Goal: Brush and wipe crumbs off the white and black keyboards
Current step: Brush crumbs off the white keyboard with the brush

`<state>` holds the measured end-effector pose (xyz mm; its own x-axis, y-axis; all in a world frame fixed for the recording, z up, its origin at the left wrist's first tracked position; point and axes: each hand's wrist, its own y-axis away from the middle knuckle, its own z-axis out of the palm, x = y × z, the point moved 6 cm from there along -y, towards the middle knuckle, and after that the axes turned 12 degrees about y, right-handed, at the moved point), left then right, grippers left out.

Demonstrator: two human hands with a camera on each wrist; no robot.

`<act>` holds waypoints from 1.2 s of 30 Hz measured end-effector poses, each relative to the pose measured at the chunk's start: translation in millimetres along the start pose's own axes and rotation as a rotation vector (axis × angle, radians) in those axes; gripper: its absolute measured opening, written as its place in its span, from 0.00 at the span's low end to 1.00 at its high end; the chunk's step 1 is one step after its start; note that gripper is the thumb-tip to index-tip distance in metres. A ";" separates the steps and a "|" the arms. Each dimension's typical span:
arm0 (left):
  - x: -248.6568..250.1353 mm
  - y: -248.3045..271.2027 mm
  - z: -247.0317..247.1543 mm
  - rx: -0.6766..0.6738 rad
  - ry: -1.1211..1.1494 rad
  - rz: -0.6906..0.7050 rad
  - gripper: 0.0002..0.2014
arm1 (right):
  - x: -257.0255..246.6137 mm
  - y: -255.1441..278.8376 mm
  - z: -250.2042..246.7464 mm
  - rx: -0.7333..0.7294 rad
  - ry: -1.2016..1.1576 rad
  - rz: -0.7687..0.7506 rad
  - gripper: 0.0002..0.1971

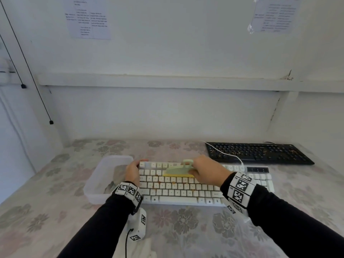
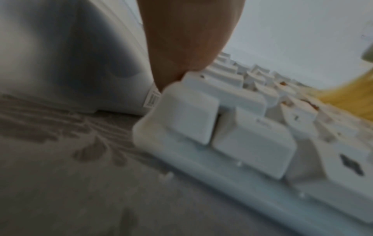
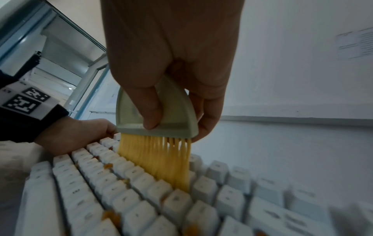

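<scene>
Sleeves, black, two, enter from 5 and 7 o'clock, each with a white band of black square markers at the wrist.

Small white device, with matching markers and a black cord, lies on the flowered tablecloth below the left wrist.

White keyboard, at centre, long side toward the person. Orange-brown crumbs sit among the letter rows; the right wrist view shows more crumbs between the keys.

Left hand, at 9 o'clock of the white keyboard, grips its left end, fingers curled over the far corner. In the left wrist view the hand touches the edge beside the corner keys.

Right hand, over the upper rows, pinches a small brush: pale green handle, yellow bristles. In the right wrist view the thumb lies across the handle, the other fingers are wrapped behind, and the bristles press down between the keys.

Clear plastic tub, at 9 o'clock, just beside the white keyboard; something grey lies inside, too blurred to identify.

Black keyboard, at 1 o'clock, behind the white one; light specks dot its keys. White cable crosses its left part.

Wall at 12 o'clock: white ledge, two printed sheets, thin black cords at 10 o'clock.
</scene>
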<state>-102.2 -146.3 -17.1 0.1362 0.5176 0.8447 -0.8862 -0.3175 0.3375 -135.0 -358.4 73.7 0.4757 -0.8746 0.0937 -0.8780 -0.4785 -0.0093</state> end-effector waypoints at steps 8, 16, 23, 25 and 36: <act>0.5 0.3 0.5 0.005 -0.048 0.034 0.16 | 53.3 27.7 10.8 -0.054 0.026 0.133 0.11; -0.3 -3.4 1.1 -0.007 -0.079 0.059 0.15 | 48.9 36.3 -26.1 0.043 -0.075 0.117 0.12; -1.2 -12.7 -1.6 0.003 -0.070 0.092 0.16 | -40.2 -7.2 -44.5 0.089 -0.178 -0.127 0.20; 5.7 -7.2 2.8 -0.023 -0.081 0.157 0.17 | -61.2 -17.5 -36.7 0.059 -0.160 -0.167 0.19; 2.1 -12.0 0.2 -0.009 -0.068 0.133 0.15 | -33.9 -5.1 -31.7 -0.087 -0.034 -0.078 0.20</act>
<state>-91.2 -141.6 -19.3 0.0467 0.4161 0.9081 -0.9022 -0.3727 0.2172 -148.3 -323.8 102.1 0.5433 -0.8376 0.0570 -0.8386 -0.5383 0.0831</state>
